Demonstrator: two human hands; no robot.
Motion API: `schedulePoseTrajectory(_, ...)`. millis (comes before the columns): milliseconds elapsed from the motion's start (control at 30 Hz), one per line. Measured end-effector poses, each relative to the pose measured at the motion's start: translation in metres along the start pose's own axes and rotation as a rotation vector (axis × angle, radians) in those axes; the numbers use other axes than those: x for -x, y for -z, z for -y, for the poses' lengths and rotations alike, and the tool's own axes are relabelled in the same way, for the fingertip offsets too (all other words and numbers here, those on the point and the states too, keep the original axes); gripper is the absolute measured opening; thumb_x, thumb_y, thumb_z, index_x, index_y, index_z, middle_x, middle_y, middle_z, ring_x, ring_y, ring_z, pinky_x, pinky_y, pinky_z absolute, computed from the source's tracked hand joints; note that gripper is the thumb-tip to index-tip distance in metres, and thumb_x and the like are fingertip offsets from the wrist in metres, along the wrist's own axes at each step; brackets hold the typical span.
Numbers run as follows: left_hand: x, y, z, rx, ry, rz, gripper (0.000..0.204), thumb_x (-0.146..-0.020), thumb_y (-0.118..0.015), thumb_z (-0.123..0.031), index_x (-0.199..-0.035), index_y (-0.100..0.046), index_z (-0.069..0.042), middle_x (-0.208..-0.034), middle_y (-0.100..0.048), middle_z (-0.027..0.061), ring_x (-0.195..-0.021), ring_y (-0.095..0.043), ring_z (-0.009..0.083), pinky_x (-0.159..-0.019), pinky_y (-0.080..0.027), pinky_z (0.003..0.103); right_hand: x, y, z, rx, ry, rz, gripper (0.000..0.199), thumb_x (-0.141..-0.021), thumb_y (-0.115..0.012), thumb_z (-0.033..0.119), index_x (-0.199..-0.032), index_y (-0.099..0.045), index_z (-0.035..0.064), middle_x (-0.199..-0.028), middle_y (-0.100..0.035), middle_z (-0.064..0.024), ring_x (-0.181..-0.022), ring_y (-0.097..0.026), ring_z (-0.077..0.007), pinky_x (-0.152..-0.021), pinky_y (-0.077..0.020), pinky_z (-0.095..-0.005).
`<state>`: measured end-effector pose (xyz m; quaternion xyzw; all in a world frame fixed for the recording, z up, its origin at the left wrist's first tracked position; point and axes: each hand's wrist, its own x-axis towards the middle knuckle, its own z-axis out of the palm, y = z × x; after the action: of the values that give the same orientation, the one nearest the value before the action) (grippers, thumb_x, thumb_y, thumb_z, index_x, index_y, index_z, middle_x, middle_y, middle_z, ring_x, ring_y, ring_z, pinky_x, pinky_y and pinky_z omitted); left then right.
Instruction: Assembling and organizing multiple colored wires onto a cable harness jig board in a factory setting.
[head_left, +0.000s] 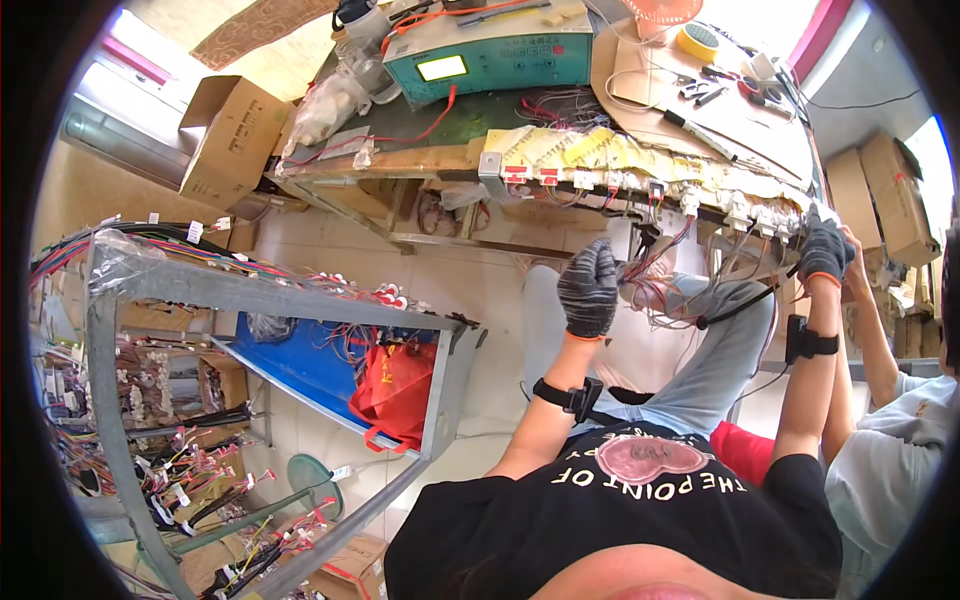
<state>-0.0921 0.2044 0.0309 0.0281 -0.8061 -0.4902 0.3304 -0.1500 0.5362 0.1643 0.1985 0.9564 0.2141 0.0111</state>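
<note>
My left hand point(588, 290), in a dark grey knit glove, is closed in front of the workbench, with strands of a wire harness point(685, 318) running from its right side. Several of the harness's coloured wires hang from a row of white connectors point(745, 222) along the bench's front edge. My right hand point(826, 252), gloved the same way, is raised at the right end of that row. Its fingers are bent close to the last connectors, and what they grip is hidden. Close beside it is another person's bare hand point(854, 250).
A teal tester box point(490, 60) with a lit screen stands on the workbench point(450, 160). Pliers point(695, 90) and a yellow tape roll point(698, 41) lie to its right. At left, a metal rack point(270, 300) carries wire bundles and a red bag point(395, 395). Another person point(895, 440) sits at right.
</note>
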Motion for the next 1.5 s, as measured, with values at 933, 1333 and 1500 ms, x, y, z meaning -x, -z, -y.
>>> schedulePoseTrajectory(933,-0.088,-0.004,0.004,0.468,0.716,0.308,0.017,-0.089,-0.051,-0.02,-0.089,-0.059,-0.005,-0.052,-0.054,0.0044,-0.033,-0.04,0.0096,-0.032,-0.03,0.024,0.13,0.037,0.085,-1.04,0.445,-0.488,0.024,-0.075,-0.064,0.01,-0.1,-0.063,0.0088,-0.097,-0.062,-0.0103,-0.09,-0.057,-0.027,-0.082,-0.0414,-0.0358)
schedulePoseTrajectory(1333,-0.077,-0.022,0.011,0.595,0.668,0.091,0.018,-0.088,-0.051,-0.018,-0.075,-0.054,-0.006,-0.049,-0.047,-0.0004,-0.036,-0.039,0.0064,-0.032,-0.029,0.023,0.132,0.024,0.092,-1.047,0.535,-0.468,0.021,-0.079,-0.059,0.014,-0.1,-0.062,0.0091,-0.093,-0.062,-0.0106,-0.087,-0.057,-0.0276,-0.082,-0.0397,-0.0383)
schedulePoseTrajectory(1500,-0.078,-0.033,0.006,0.671,0.688,0.075,0.016,-0.088,-0.05,-0.017,-0.076,-0.053,-0.007,-0.051,-0.047,-0.0005,-0.037,-0.039,0.0063,-0.032,-0.028,0.023,0.13,0.032,0.083,-1.035,0.494,-0.473,0.02,-0.078,-0.059,0.01,-0.098,-0.063,0.0081,-0.091,-0.062,-0.0112,-0.086,-0.056,-0.0286,-0.08,-0.04,-0.0377)
